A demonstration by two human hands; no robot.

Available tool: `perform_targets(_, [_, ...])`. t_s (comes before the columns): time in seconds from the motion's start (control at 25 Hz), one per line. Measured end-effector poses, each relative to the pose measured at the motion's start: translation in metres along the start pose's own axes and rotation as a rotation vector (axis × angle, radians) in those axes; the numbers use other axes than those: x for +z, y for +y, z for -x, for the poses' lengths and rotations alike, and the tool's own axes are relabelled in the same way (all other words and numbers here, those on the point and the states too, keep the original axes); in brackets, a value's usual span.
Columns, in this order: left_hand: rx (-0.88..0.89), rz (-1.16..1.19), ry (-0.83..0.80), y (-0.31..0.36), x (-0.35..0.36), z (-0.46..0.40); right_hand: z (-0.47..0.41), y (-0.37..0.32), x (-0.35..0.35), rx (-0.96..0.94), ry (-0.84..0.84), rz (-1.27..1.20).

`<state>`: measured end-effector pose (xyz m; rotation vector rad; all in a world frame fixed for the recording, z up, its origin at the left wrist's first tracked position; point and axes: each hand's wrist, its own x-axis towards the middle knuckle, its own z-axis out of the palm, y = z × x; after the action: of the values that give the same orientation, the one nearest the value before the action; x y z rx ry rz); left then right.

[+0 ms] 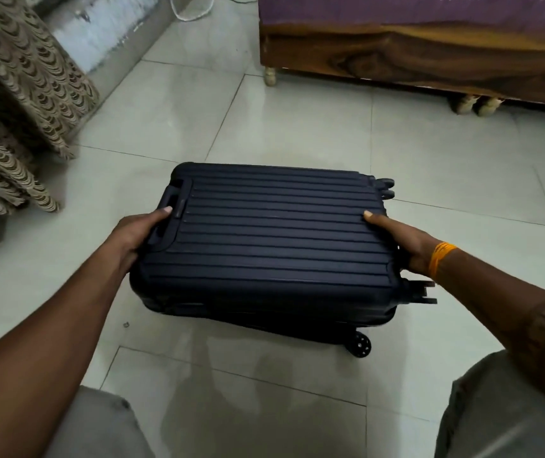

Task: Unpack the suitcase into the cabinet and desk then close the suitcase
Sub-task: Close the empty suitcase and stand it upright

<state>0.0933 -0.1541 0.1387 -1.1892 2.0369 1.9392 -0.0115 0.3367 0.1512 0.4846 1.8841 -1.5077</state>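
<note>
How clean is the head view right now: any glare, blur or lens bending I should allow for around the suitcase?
Head view: soft glare on the glossy floor tiles; the dark suitcase is dim but its ribs read sharp; both hands, left and right, look crisp; wide-angle bending curves the bed frame and tile lines near the edges.

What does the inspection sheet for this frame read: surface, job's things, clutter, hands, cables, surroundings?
Surface: pale glossy floor tiles.
Job's things: dark ribbed suitcase lying flat, lid down; no contents showing.
Clutter: small dark speck on the floor.
Hands: left hand grips the handle end; right hand grips the wheel end, orange band on the wrist.
Cables: white cord by the wall.
Surroundings: wooden bed, patterned curtain.
</note>
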Motion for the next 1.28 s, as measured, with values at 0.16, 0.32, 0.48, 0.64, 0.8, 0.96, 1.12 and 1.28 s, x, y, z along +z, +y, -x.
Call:
perform_targets(0.16, [0.007, -0.126, -0.074, 0.017, -0.003, -0.029, -0.007, 0.023, 0.01, 0.016, 0.08, -0.05])
perform_targets(0.32, [0.015, -0.233, -0.174, 0.026, -0.015, -0.062, -0.005, 0.055, 0.042, -0.025, 0.142, -0.119])
perform_targets(0.48, [0.03, -0.237, -0.229, 0.011, -0.017, -0.056, 0.017, 0.077, 0.062, -0.081, 0.24, -0.212])
perform_targets(0.64, [0.099, -0.232, -0.24, 0.001, -0.014, -0.055, 0.035, 0.094, 0.078, -0.1, 0.305, -0.261])
perform_targets(0.8, [0.099, -0.199, -0.329, -0.008, -0.011, -0.055, 0.027, 0.114, 0.087, -0.068, 0.297, -0.264])
perform_targets(0.96, [0.081, -0.157, -0.361, -0.014, -0.006, -0.045, 0.015, 0.122, 0.086, -0.055, 0.349, -0.221])
perform_targets(1.12, [0.073, -0.109, -0.32, -0.036, 0.001, -0.045, 0.012, 0.104, 0.056, -0.074, 0.303, -0.201])
perform_targets(1.28, [0.045, -0.055, -0.313, -0.062, 0.016, -0.048, 0.02, 0.091, 0.024, -0.066, 0.273, -0.151])
